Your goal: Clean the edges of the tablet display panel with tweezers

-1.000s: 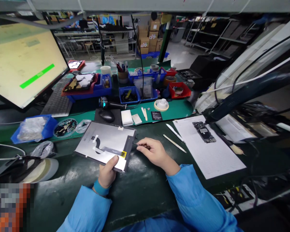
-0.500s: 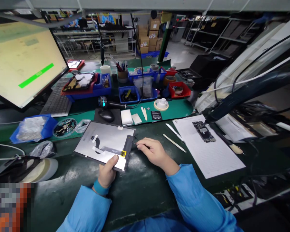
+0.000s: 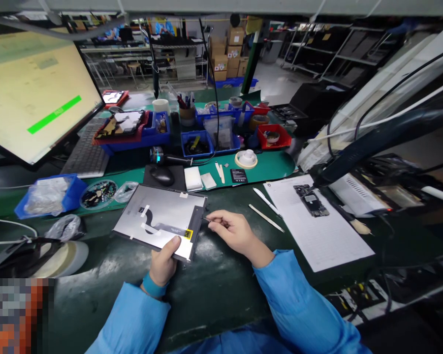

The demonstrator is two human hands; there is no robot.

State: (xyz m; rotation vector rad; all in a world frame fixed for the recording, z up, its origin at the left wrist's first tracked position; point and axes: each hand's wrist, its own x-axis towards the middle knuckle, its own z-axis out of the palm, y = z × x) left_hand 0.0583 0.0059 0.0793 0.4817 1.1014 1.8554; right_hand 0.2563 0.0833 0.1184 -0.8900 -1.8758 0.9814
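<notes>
My left hand (image 3: 165, 260) grips the lower right corner of a tablet display panel (image 3: 133, 221), thumb on top and the other fingers hidden beneath. The panel's silvery back faces up, with a black flex cable (image 3: 148, 223), white tape strips and a yellow label (image 3: 188, 234). At the panel's right edge, my right hand (image 3: 234, 231) pinches a thin dark tool (image 3: 205, 219). Only a short bit of this tool shows, so its kind is unclear. Its tip is close to the panel's edge; whether it touches I cannot tell.
Right of my hands lie a white pen (image 3: 267, 202), a pale stick (image 3: 266, 218) and a paper sheet (image 3: 317, 246) bearing a circuit board (image 3: 311, 200). Behind the panel are a mouse (image 3: 161, 175), white blocks (image 3: 193, 178) and blue bins (image 3: 197, 143). A monitor (image 3: 40, 93) stands left.
My right fingers shift slightly around the thin tool, which shows less than half a second ago. The panel and my left hand stay nearly still.
</notes>
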